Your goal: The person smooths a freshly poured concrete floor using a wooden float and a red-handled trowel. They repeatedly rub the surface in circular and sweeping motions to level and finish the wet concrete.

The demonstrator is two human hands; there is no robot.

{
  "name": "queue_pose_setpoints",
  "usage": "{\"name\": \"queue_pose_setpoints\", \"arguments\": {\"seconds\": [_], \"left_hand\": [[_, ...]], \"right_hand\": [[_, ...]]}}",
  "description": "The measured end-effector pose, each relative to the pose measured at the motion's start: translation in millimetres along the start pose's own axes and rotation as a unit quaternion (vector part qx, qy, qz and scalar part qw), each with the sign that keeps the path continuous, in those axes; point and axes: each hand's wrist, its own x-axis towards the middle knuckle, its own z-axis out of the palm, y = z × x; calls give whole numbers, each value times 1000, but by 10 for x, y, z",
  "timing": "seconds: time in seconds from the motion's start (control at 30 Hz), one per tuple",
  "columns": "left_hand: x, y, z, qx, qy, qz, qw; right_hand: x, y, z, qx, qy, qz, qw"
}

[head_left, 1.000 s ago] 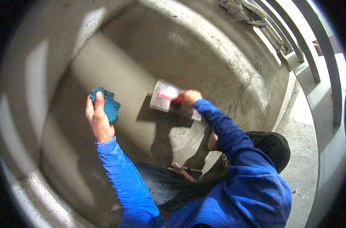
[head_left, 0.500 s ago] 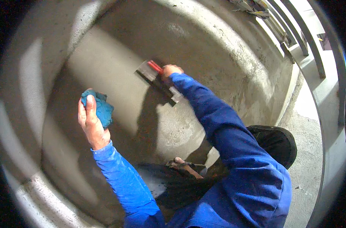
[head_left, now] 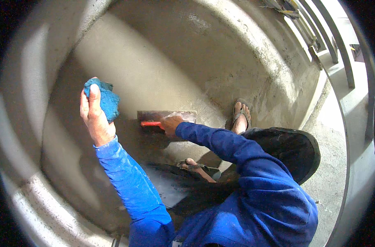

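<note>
My left hand [head_left: 95,115] is raised against the grey plastered wall [head_left: 163,61] and grips a blue sponge [head_left: 105,98]. My right hand [head_left: 170,124] holds the red handle of a flat steel trowel [head_left: 167,116], whose blade lies level against the wall low down, to the right of the sponge. Both arms are in blue sleeves. The wall surface under the trowel looks wet and darker.
My feet in sandals [head_left: 240,117] [head_left: 197,168] stand on the floor at the base of the wall. A dark round tub [head_left: 294,150] sits at my right. Metal railing bars [head_left: 331,37] run along the upper right, past a concrete ledge.
The trowel has come down the wall from its higher, tilted position and now lies level and lower. My left hand with the sponge stays about where it was.
</note>
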Motion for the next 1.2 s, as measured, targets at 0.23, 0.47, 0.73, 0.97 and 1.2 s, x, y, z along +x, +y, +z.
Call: {"name": "queue_pose_setpoints", "arguments": {"seconds": [0.23,0.47,0.73,0.97,1.2], "left_hand": [[41,-22,80,6,2,5,1000],[141,-152,94,-9,-39,-22,999],[152,-172,-116,-14,-2,13,1000],[59,-78,-315,-10,11,-23,1000],[45,-84,-209,17,-35,9,999]], "right_hand": [[118,-376,201,136,-73,84,984],[-196,1042,-649,164,161,369,900],[-1185,3029,-1950,224,330,547,736],[-1724,4062,-2082,-3,254,575,778],[-1001,2964,-1879,64,108,401,908]]}}
